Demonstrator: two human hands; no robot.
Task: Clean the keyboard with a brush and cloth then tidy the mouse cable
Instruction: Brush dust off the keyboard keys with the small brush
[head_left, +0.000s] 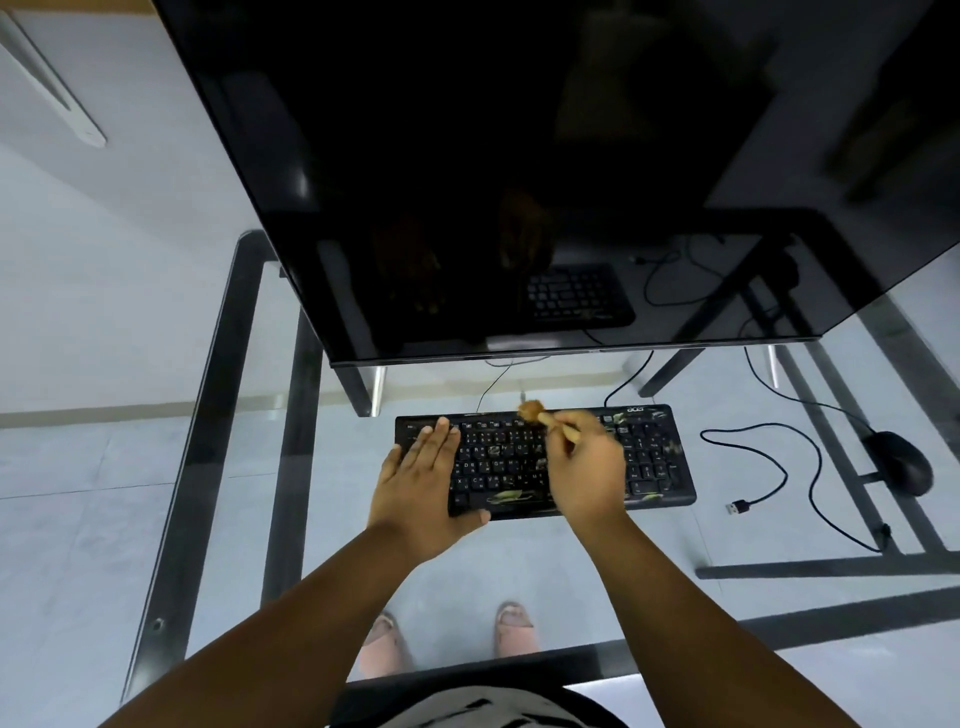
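A black keyboard (652, 457) lies on the glass desk (597, 571), with bits of debris scattered over its keys. My left hand (415, 483) rests flat on the keyboard's left end, fingers together and thumb along the front edge. My right hand (587, 467) grips a small brush (535, 411) by its wooden handle; the brown bristles sit at the top row of keys near the middle. A black mouse (898, 462) lies at the right, and its loose cable (779, 462) loops across the glass and ends in a USB plug (737, 507). No cloth is in view.
A large dark monitor (519, 182) leans over the back of the desk just behind the keyboard. The keyboard's cable (628, 376) runs back under the monitor. The desk's black frame (218, 415) borders the glass. Through the glass I see my feet on the tiled floor.
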